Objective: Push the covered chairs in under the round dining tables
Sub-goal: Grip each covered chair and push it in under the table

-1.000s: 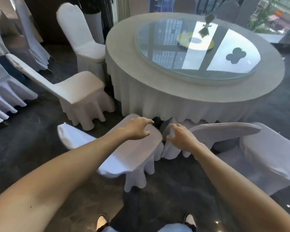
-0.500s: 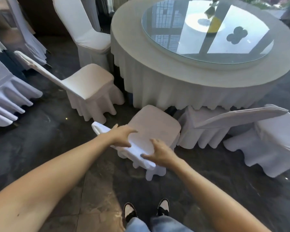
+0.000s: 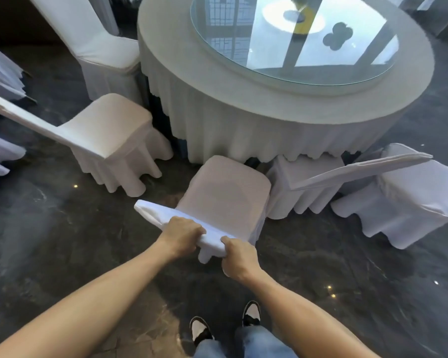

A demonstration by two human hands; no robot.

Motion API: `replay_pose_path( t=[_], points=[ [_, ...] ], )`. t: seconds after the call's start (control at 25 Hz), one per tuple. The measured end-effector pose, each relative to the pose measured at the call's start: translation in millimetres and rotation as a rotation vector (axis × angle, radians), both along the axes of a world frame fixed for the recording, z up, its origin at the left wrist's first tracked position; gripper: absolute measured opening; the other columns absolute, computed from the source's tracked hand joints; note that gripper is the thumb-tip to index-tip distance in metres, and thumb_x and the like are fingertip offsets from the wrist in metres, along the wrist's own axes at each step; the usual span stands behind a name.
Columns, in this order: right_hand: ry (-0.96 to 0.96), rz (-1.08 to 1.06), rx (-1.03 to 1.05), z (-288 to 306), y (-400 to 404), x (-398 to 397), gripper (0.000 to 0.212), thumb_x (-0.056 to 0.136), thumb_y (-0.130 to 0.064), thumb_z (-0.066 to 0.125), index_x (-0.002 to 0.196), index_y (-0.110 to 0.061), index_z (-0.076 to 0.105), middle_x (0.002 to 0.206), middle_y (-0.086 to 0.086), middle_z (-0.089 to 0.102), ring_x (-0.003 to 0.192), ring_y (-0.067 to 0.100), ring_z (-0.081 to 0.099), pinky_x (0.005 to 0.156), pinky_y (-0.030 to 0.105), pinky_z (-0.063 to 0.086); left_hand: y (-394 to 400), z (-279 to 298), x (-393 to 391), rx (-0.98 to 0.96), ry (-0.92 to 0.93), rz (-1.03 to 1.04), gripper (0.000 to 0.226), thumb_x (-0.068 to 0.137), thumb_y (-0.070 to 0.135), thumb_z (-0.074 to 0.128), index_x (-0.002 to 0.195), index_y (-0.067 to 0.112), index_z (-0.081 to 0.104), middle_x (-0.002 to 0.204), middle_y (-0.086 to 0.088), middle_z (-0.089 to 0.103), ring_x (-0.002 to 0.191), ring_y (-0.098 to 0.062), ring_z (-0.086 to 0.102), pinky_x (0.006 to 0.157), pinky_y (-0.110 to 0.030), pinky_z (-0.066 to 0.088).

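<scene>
Your left hand (image 3: 182, 234) and right hand (image 3: 239, 257) both grip the top edge of the chair (image 3: 226, 200) in front of you, fingers curled over the white backrest, knuckles up. The left hand sits near the middle of that edge, the right at its near corner, thumb underneath. The chair wears a loose white cover that falls in folds to the floor (image 3: 62, 241); its seat faces the round table (image 3: 282, 104), and the front of the seat just reaches the hem of the pleated tablecloth. Both your forearms stretch forward from the bottom corners, bare to the elbow.

To the right, a second chair (image 3: 311, 187) is tucked partly under the cloth, and a third chair (image 3: 411, 197) stands beside it. On the left, two more covered chairs (image 3: 109, 140) stand by the table. A glass turntable (image 3: 295, 40) tops the table; its glare hides what lies on it. The chair's legs are hidden by the cover. Your shoes (image 3: 251, 312) show at the bottom.
</scene>
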State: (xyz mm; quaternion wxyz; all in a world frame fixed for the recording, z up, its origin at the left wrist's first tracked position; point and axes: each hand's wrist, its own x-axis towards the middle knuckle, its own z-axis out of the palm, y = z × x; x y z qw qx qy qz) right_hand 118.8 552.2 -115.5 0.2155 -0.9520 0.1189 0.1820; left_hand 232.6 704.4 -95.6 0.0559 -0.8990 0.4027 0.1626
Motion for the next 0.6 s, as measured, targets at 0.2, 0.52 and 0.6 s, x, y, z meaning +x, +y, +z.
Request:
replay_pose_path(
  t=[0.2, 0.52, 0.6],
  points=[
    [0.023, -0.049, -0.100, 8.8, -69.1, 29.0, 0.034, 0.076, -0.011, 0.053, 0.107, -0.021, 0.063, 0.099, 0.007, 0.069, 0.090, 0.032, 0.063, 0.074, 0.037, 0.050, -50.2, 3.1, 27.0, -0.111, 0.009, 0.000, 0.020, 0.076, 0.029, 0.058, 0.092, 0.026, 0.069, 0.090, 0.002, 0.074, 0.085, -0.023, 0.068, 0.072, -0.033, 0.049],
    [0.011, -0.011, -0.137, 17.8, -194.1, 107.9, 0.031, 0.075, -0.017, 0.057, 0.104, -0.022, 0.068, 0.100, 0.008, 0.070, 0.093, 0.033, 0.064, 0.077, 0.037, 0.049, -138.9, 9.2, 100.2, -0.095, -0.037, 0.087, 0.032, 0.084, 0.038, 0.056, 0.114, 0.042, 0.069, 0.097, 0.005, 0.074, 0.088, -0.023, 0.068, 0.072, -0.033, 0.046],
    [-0.010, -0.009, -0.145, 19.9, -226.1, 129.1, 0.027, 0.076, -0.015, 0.057, 0.100, -0.020, 0.069, 0.097, 0.008, 0.071, 0.090, 0.033, 0.065, 0.074, 0.036, 0.049, -166.6, 11.7, 112.9, -0.109, -0.053, 0.140, 0.030, 0.083, 0.038, 0.056, 0.109, 0.042, 0.070, 0.090, 0.004, 0.074, 0.082, -0.022, 0.069, 0.068, -0.032, 0.046]
  ],
)
